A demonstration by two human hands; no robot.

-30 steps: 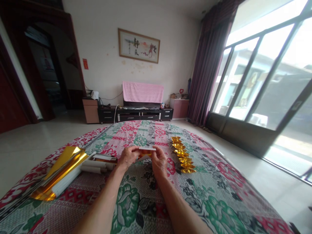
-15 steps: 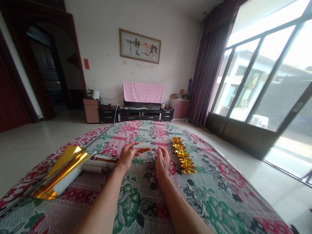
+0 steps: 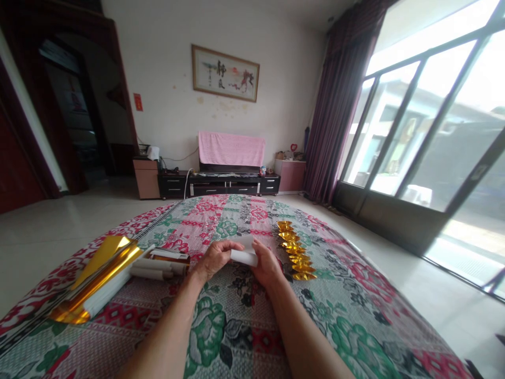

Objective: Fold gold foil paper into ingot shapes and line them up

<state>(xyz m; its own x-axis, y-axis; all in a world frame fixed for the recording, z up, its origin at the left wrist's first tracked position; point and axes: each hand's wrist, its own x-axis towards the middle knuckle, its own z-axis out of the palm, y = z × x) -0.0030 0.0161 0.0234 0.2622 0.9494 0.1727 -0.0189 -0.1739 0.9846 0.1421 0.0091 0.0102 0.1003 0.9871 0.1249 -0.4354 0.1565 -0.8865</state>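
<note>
Between my two hands is a small folded sheet of foil paper (image 3: 243, 257), its white side facing me. My left hand (image 3: 215, 259) pinches its left end with thumb and fingers. At the right end, my right hand (image 3: 267, 262) grips it too, the fingers partly hidden behind the paper. To the right lies a column of folded gold paper ingots (image 3: 292, 245). On the left are a stack of gold foil sheets (image 3: 104, 271) with white backs and several rolled or folded white paper pieces (image 3: 152, 269).
A flowered cloth (image 3: 232, 337) in red, green and grey covers the round table under my hands. Beyond it stand a low black cabinet (image 3: 224, 187) and a screen under a pink cloth (image 3: 232, 149). Glass doors (image 3: 418, 137) are at the right.
My right hand has moved in and closed on the paper, which only my left hand held before. The paper has turned, showing white where gold showed along its lower edge.
</note>
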